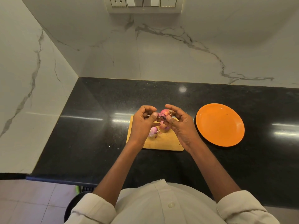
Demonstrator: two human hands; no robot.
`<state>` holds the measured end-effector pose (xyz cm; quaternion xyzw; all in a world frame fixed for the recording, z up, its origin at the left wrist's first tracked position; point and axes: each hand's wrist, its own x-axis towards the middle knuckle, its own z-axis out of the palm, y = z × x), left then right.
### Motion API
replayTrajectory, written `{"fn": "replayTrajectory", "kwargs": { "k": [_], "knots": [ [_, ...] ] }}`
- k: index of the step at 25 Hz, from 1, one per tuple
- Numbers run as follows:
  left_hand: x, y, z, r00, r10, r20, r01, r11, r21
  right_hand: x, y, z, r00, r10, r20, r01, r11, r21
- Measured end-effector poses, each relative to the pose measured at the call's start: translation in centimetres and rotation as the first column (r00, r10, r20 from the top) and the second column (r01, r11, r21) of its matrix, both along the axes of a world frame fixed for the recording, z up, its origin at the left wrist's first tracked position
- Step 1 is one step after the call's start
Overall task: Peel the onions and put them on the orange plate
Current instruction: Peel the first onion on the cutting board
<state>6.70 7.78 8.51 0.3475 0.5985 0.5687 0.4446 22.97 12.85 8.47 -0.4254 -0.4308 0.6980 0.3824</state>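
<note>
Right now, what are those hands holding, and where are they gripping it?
The right hand holds a red-purple onion around its sides, above the wooden cutting board. The left hand pinches a strip of its skin.

No readable text anywhere in view.

The switch panel on the marble wall, the orange plate, the wooden cutting board and the black counter carry no letters, numbers, labels or brand marks that can be made out; any fine marking on the switch panel, cut off at the top edge, would probably be too small to tell.
</note>
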Motion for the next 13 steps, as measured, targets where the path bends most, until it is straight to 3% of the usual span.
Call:
{"fn": "replayTrajectory", "kwargs": {
  "k": [5,9,13],
  "knots": [
    [-0.3,-0.7,0.5,0.93,-0.077,-0.36,0.108,0.992,0.066,0.4,-0.7,0.1,0.999,0.0,0.042,-0.001,0.999,0.037],
    [-0.6,-1.1,1.2,0.813,-0.067,-0.579,0.176,0.975,0.134,0.4,-1.1,0.4,0.997,-0.015,0.075,0.01,0.998,0.058],
    [-0.7,-1.0,1.5,0.83,-0.076,-0.552,0.165,0.98,0.113,0.5,-1.1,0.6,0.998,-0.023,0.066,0.018,0.998,0.068]
  ]
}}
